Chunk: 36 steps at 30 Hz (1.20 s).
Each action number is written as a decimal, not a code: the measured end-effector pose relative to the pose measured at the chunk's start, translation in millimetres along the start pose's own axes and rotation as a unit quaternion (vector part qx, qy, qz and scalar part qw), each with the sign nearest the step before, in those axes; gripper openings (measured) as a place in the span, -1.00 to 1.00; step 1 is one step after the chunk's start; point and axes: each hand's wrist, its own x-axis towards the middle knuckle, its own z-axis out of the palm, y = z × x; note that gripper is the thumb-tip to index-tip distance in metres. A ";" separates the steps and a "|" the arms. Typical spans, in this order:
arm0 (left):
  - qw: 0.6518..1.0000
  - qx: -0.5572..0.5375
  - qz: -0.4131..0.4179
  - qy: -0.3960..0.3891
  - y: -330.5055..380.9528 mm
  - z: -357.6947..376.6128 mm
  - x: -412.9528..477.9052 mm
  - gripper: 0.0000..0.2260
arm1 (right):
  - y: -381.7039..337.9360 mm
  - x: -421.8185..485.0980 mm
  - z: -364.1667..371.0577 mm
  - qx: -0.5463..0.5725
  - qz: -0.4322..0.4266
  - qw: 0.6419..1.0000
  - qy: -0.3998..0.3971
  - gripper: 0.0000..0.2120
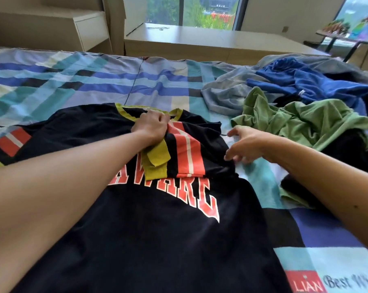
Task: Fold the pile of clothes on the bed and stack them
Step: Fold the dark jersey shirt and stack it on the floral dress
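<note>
Looking down, I see the plaid bed cover (pixel 90 81), blue/teal/white checks, filling most of the frame. Biggest thing on it is the black T-shirt (pixel 157 240), spread face-up from ctr to btm, w/ red block lettering across the chest, part hidden by the left forearm. The pile of clothes (pixel 295 102) sits mid-right, unfolded, just beside the shirt's shoulder. In it, the green garment (pixel 305 121) is at the front, crumpled. The blue garment (pixel 309 83) is behind it toward upper right, and the grey garment (pixel 225 94) is left of both. Something dark lies under the green one, can't tell what. A low beige cabinet (pixel 200 39) runs along top ctr beyond the bed, w/ a window (pixel 200 11) above it.

The shirt's sleeve (pixel 187 149), red and white striped, is turned in over the chest, its yellow-green cuff (pixel 155 163) lying on the lettering. My left hand (pixel 151 127), just above ctr, has fingers curled tight, gripping the sleeve next to the collar. My right hand (pixel 249 144), right of ctr, is loose, fingers spread and bent, holding nothing. Its fingertips are at the shirt's folded edge, can't tell if touching.
</note>
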 end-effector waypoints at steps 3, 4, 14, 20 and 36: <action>0.999 -0.014 0.030 -0.041 -0.4 -3.1 -8.4 -0.55 | -12.4 24.0 -1.5 0.047 -0.062 0.996 0.049 -0.40; 0.998 -0.004 0.038 -0.054 -1.9 -4.3 -9.9 -0.59 | -16.7 31.6 -0.7 0.060 -0.067 0.995 0.038 -0.50; 0.976 -0.157 -0.044 -0.143 2.3 -15.7 1.8 -0.76 | -22.2 65.6 -14.2 0.145 0.025 0.967 0.208 -0.86; 0.988 -0.114 -0.102 0.022 -2.7 -1.9 -1.8 -0.72 | 5.6 11.5 10.0 0.154 0.008 0.988 -0.006 -0.49; 0.928 0.264 0.180 -0.189 -20.9 11.7 -64.9 -0.24 | -19.5 2.9 76.4 -0.302 -0.191 0.932 0.059 -0.35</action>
